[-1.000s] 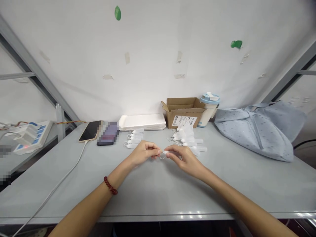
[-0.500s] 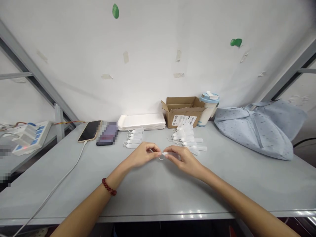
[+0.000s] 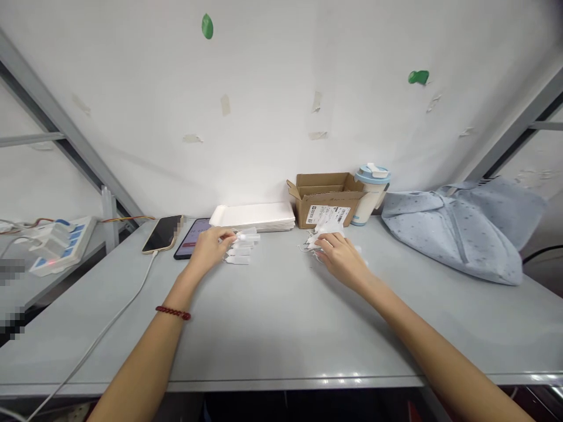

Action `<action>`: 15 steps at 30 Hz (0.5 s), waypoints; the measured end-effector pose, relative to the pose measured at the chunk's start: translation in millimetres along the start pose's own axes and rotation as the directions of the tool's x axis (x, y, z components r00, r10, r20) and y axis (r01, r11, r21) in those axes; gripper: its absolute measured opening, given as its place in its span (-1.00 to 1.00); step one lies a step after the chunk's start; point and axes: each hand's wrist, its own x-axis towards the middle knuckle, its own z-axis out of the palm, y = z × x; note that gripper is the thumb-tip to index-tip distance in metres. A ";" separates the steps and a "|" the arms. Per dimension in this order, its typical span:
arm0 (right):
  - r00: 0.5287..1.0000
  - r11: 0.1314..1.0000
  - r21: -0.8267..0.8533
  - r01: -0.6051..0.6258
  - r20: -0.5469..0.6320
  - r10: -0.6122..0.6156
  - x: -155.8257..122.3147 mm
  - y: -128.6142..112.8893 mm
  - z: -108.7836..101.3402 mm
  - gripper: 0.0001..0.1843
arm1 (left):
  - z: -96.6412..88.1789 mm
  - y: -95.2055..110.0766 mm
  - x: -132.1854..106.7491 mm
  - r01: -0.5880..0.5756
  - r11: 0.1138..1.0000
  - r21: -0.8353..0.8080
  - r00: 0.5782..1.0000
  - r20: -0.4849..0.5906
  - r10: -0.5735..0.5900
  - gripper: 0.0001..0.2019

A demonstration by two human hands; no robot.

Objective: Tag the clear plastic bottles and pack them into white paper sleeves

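My left hand (image 3: pixel 209 247) reaches to the left row of small white looped pieces (image 3: pixel 244 251) on the grey table (image 3: pixel 281 328). Its thumb and fingers are pinched on one white piece at the top of that row. A red bead bracelet sits on that wrist. My right hand (image 3: pixel 342 256) rests on the right heap of the same white pieces (image 3: pixel 324 230), its fingers curled down and closed on one of them. The two hands are far apart, one at each pile.
At the back stand a stack of white sheets (image 3: pixel 255 215), an open cardboard box (image 3: pixel 323 199) and a blue-lidded cup (image 3: pixel 372 193). A blue cloth bag (image 3: pixel 461 231) lies at the right. Two phones (image 3: pixel 162 233) and a charging cable (image 3: pixel 114 316) lie left; a power strip (image 3: pixel 61 243) lies beyond.
Both hands held one small white piece together at the table's middle. They have since parted: the left went back-left to the left row, the right back to the right heap.
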 end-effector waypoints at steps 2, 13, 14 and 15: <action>0.999 0.999 -0.047 -0.004 0.046 0.006 0.1 1.2 1.3 -0.79 | 1.8 -5.1 1.0 0.007 1.000 0.029 1.000 0.008 -0.008 -0.82; 0.997 0.985 -0.174 -0.013 0.078 0.027 -0.2 6.8 8.5 -0.71 | 5.9 -6.7 -0.4 -0.043 0.943 0.330 0.999 -0.005 0.047 -0.76; 0.997 0.985 -0.174 -0.010 0.076 0.024 -0.1 7.0 10.1 -0.69 | 6.8 -2.8 -1.8 -0.053 0.940 0.336 0.998 -0.018 0.063 -0.76; 0.997 0.984 -0.176 -0.009 0.073 0.022 0.0 7.2 11.9 -0.69 | 8.3 2.0 -3.4 -0.068 0.941 0.331 0.996 -0.024 0.081 -0.76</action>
